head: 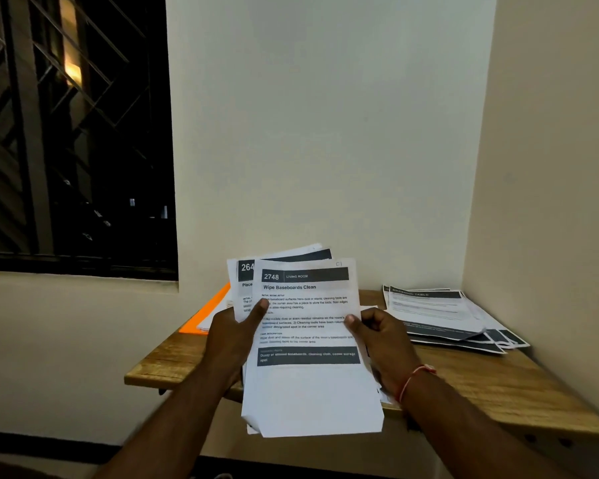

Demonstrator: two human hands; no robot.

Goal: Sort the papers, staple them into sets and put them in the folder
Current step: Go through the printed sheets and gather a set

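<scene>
Currently left hand point(236, 337) and right hand point(384, 344) pinch the papers point(308, 385) at their 9 and 3 o'clock edges: light, floppy, slippery sheets, likely best held mid-edge.

"2748 Wipe Baseboards Clean", top sheet point(308, 340)

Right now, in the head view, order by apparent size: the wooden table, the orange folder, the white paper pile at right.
1. Wooden table
2. White paper pile
3. Orange folder, partly hidden, so unsure.
</scene>
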